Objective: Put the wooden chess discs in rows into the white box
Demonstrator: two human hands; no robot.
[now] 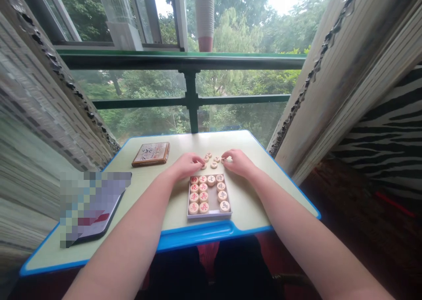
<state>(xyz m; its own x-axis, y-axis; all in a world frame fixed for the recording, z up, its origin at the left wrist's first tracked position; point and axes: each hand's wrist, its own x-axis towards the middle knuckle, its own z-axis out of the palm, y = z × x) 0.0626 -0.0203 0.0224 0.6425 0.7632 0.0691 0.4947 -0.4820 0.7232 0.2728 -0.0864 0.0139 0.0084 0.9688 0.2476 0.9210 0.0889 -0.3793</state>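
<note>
A shallow open box [213, 201] near the table's front edge holds rows of round wooden Chinese chess pieces. Red-marked pieces [203, 197] fill its two left columns. Dark-marked pieces [222, 196] stand in the right column, and one dark-marked piece [211, 180] tops the third column, whose lower part shows bare floor. Beyond the box lie several loose pieces [214, 164]. My left hand [188, 165] has its fingers closed at a piece on the left of this group. On the right side, my right hand [240, 162] pinches another piece, partly hidden by the fingertips.
A flat brown-edged box lid [151, 154] with writing lies at the back left. In front of it is a tablet [99, 210] with a blurred screen. The table [277, 203] has a blue rim and a front groove [198, 234]. Curtains [306, 71] flank the window.
</note>
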